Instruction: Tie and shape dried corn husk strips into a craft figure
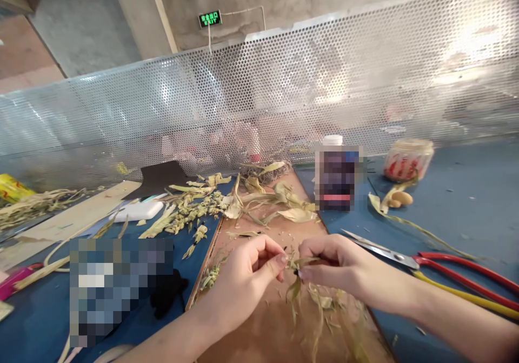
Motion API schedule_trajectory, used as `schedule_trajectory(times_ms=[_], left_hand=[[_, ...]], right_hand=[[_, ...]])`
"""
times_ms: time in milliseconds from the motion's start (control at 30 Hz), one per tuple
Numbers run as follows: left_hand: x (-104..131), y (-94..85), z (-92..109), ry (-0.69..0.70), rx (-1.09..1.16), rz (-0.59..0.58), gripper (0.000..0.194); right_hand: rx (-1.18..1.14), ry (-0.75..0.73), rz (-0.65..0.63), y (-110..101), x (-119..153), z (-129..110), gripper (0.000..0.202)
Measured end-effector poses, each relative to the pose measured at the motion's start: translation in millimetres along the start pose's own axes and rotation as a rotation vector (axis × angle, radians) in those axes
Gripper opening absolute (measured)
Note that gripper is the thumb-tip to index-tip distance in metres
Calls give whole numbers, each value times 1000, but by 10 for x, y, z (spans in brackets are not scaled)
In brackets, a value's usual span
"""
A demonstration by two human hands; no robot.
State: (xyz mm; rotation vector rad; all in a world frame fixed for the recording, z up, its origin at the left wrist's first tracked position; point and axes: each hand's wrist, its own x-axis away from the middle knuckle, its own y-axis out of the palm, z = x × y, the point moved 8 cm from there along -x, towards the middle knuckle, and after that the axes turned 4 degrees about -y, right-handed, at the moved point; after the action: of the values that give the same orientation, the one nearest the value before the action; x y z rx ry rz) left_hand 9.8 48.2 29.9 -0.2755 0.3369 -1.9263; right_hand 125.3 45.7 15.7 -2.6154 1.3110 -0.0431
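My left hand [263, 263] is above the brown board [259, 309], its thumb pressed to the fingertips around something too small to make out. Close beside it, my right hand [328, 260] pinches a dry plant piece [295, 290] with drooping leaves and a small dark spot at the fingertips. Thin dry leaves and bits [324, 301] lie on the board below. Larger pale leaves [292, 200] are spread over its far part, by a tangle of thin strands [270, 172].
Scissors [399, 257] with red and yellow handles lie right, near a jar [408, 160] and a blurred bottle [336, 179]. Dried sprigs [194, 209], a white case [138, 210] and a blurred item [117, 287] are left. A perforated metal screen [243, 98] stands behind.
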Motion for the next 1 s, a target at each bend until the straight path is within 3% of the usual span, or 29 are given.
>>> schedule_trajectory(times_ms=[433,1000], left_hand=[[17,10,11,13,-23,-20,16],[41,11,16,15,-43,-10,15]], right_hand=[[8,1,-72,3,12,-62,17],[103,38,-18,-9,6,-14,13]])
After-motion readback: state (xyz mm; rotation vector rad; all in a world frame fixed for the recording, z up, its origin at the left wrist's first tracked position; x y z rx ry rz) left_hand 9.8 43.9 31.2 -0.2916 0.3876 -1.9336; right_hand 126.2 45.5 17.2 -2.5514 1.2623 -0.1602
